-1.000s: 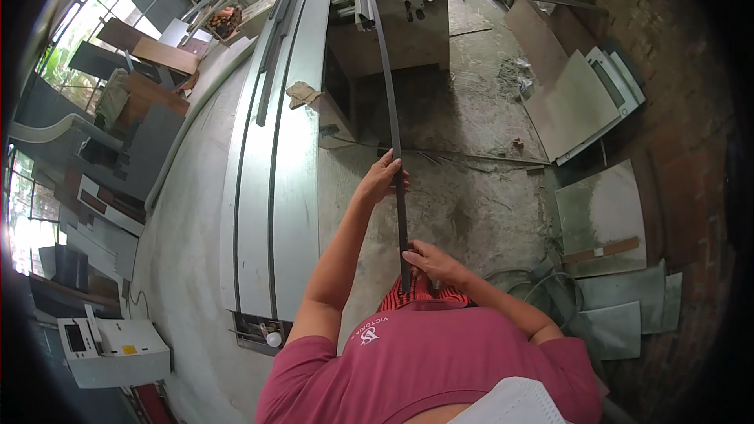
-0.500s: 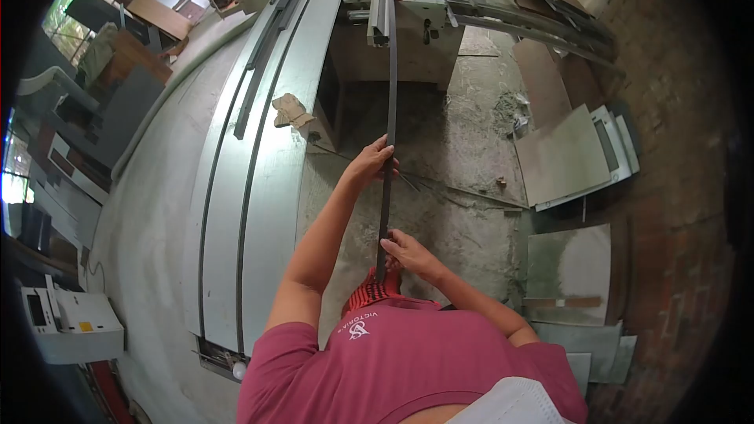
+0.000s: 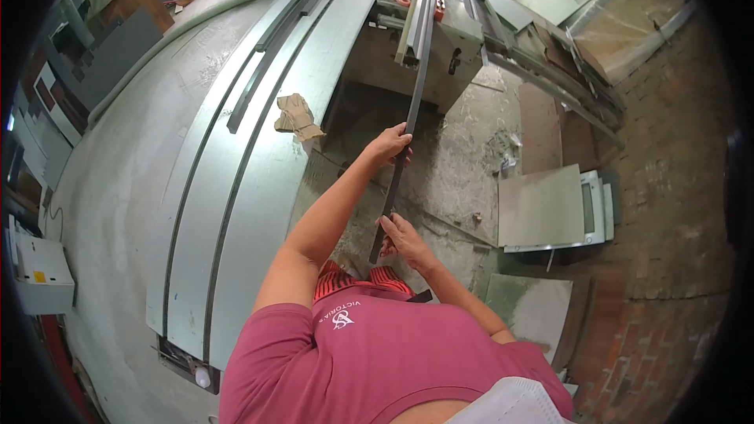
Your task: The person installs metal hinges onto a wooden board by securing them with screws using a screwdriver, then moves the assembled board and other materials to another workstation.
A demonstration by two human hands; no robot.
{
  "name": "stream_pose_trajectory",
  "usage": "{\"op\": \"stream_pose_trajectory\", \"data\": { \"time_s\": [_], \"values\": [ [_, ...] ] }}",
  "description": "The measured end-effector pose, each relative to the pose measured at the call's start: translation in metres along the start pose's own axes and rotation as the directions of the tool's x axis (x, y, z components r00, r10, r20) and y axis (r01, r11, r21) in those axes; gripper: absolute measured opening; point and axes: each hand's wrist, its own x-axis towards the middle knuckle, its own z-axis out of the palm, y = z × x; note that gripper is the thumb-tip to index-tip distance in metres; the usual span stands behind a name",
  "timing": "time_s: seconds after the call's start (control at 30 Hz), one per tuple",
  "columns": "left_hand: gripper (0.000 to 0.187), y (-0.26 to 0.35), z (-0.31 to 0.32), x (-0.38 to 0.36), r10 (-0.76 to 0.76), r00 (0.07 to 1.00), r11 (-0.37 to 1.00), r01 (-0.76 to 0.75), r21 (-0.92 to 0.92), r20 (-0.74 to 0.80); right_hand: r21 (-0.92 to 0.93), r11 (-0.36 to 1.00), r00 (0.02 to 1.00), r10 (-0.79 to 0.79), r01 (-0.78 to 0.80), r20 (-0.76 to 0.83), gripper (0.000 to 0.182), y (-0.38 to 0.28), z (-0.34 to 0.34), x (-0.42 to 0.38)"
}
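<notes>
A long, narrow dark strip [image 3: 397, 177] runs from my body out to the machine bench ahead. My left hand [image 3: 390, 144] is closed around it about midway along the part nearest me. Close to the strip's near end, my right hand [image 3: 404, 240] grips it with thumb and fingers. The far part of the strip lies alongside a bundle of long metal profiles [image 3: 416, 23] on the bench [image 3: 463, 27]. Its far end I cannot make out.
At left, a long grooved metal table [image 3: 259, 188] carries dark bars [image 3: 271, 71] and a crumpled brown scrap [image 3: 297, 116]. Flat panels [image 3: 542, 208] lean at right on the concrete floor. A white box-like unit [image 3: 43, 271] stands far left.
My view has turned and shifted. The strip now slants more, its near end swung left and lifted clear of my lap. Both hands keep their hold on it.
</notes>
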Motion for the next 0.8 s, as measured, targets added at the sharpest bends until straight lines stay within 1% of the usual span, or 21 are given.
{"op": "stream_pose_trajectory", "data": {
  "time_s": [0.07,0.1,0.13,0.2,0.33,0.47,0.53,0.6,0.63,0.73,0.8],
  "values": [
    [0.051,0.001,-0.005,0.022,0.006,1.000,1.000,-0.006,0.024,0.027,-0.018,1.000,1.000,-0.021,0.020,-0.019,0.037,-0.009,-0.005,0.007],
    [0.041,0.006,-0.004,0.026,0.014,1.000,1.000,-0.014,0.024,-0.012,-0.027,0.999,0.999,-0.027,0.027,-0.029,0.037,-0.013,-0.008,0.011],
    [0.041,0.011,-0.004,0.031,0.025,1.000,1.000,-0.024,0.019,-0.017,-0.033,0.999,0.999,-0.033,0.032,-0.038,0.037,-0.017,-0.011,0.015],
    [0.028,0.020,-0.005,0.038,0.046,0.999,0.997,-0.045,0.055,-0.019,-0.028,0.999,0.998,-0.039,0.038,-0.042,0.035,-0.023,-0.017,0.022],
    [0.029,0.035,-0.009,0.045,-0.015,1.000,0.996,0.015,0.093,-0.003,-0.024,0.999,0.998,-0.033,0.032,-0.049,0.033,-0.029,-0.028,0.039],
    [0.031,0.042,-0.016,0.064,-0.015,1.000,0.995,0.017,0.100,-0.020,-0.029,0.999,0.999,-0.043,0.042,-0.033,0.033,-0.038,-0.035,0.055],
    [0.031,0.046,-0.020,0.076,-0.011,1.000,0.995,0.013,0.104,-0.019,-0.029,0.998,0.998,-0.052,0.051,-0.024,0.040,-0.045,-0.040,0.064],
    [0.022,0.052,-0.022,0.089,0.008,0.999,0.997,-0.004,0.075,-0.053,-0.017,0.999,0.998,-0.050,0.050,-0.030,0.040,-0.055,-0.043,0.073],
    [0.022,0.057,-0.023,0.095,0.010,0.998,0.997,-0.005,0.071,-0.061,-0.002,0.999,0.998,-0.046,0.046,-0.045,0.041,-0.063,-0.047,0.078],
    [0.023,0.069,-0.028,0.115,0.007,0.999,0.996,-0.004,0.090,-0.040,-0.017,0.999,1.000,-0.028,0.028,-0.001,0.042,-0.076,-0.068,0.098],
    [0.024,0.076,-0.030,0.133,0.003,0.999,0.999,-0.001,0.039,-0.040,-0.028,1.000,1.000,-0.012,0.012,-0.002,0.041,-0.089,-0.082,0.109]
  ]
}}
